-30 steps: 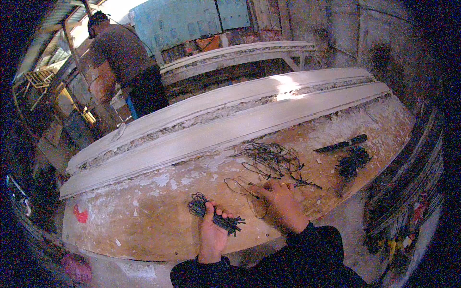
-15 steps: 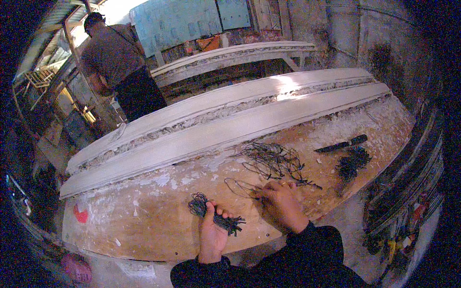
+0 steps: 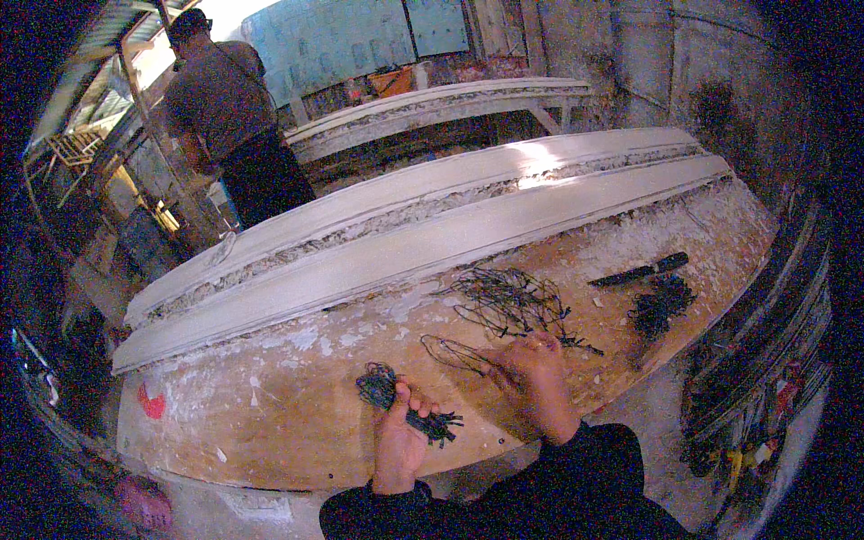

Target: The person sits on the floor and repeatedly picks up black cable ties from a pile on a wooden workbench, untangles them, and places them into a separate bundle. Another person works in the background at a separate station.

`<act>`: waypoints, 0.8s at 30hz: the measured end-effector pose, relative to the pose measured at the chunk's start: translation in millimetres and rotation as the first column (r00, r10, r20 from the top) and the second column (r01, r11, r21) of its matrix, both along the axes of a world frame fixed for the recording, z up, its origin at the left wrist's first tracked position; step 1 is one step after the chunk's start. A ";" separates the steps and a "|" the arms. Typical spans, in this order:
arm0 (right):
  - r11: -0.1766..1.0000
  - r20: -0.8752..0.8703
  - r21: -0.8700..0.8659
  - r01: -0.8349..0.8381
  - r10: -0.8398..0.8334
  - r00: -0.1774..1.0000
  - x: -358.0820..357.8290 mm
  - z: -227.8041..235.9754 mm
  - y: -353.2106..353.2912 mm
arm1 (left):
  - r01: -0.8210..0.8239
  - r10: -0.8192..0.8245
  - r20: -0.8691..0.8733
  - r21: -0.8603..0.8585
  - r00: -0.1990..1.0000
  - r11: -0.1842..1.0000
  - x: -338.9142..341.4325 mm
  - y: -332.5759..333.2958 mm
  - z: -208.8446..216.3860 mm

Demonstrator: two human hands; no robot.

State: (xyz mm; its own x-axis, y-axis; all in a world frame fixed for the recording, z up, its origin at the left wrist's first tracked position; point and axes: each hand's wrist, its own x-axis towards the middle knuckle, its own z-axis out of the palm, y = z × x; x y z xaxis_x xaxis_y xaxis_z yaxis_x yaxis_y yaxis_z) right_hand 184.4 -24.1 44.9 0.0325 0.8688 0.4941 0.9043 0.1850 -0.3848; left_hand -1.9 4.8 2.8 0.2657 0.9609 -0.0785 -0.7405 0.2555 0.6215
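Observation:
My left hand (image 3: 400, 443) is closed around a bundle of dark cords (image 3: 376, 387); looped ends stick out above the thumb and cut ends fan out below the fingers. To its right, my right hand (image 3: 538, 382) pinches a thin cord loop (image 3: 447, 351) that reaches out to the left over the wood. Just beyond the right hand lies a loose tangle of cords (image 3: 508, 301). Farther right are a dark knife (image 3: 639, 270) and, beside it, a clump of short black cord pieces (image 3: 661, 306). The right fingertips are partly hidden by the hand itself.
The worn wooden tabletop (image 3: 270, 396) has white flecks and a red patch (image 3: 151, 401). Long white boards (image 3: 405, 243) run along its far side. Beyond them a person (image 3: 225, 117) stands facing away, near a white bench (image 3: 432, 103). A pink object (image 3: 142, 502) sits below the left edge.
My right hand has turned slightly upward, still pinching the cord loop. The bundle in my left hand has tilted a little. The person behind has straightened and shifted right.

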 end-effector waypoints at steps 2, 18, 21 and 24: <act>0.999 -0.024 0.032 -0.036 0.037 0.999 -4.9 2.3 -2.8 | 0.045 -0.044 0.014 -0.047 0.999 0.998 0.1 -0.2 -2.7; 0.947 -0.290 0.117 -0.298 0.320 0.902 -40.6 -1.0 -12.9 | -0.079 0.078 -0.064 -0.011 0.995 0.997 5.3 -8.1 -6.0; 0.931 -0.280 0.118 -0.345 0.365 0.888 -45.0 -4.0 -12.8 | 0.005 -0.004 -0.106 0.017 0.994 1.000 4.5 -7.8 -5.3; 0.923 -0.213 0.082 -0.377 0.385 0.898 -43.9 -4.4 -15.0 | 0.008 -0.019 -0.120 -0.093 0.993 0.996 3.0 -6.4 -5.9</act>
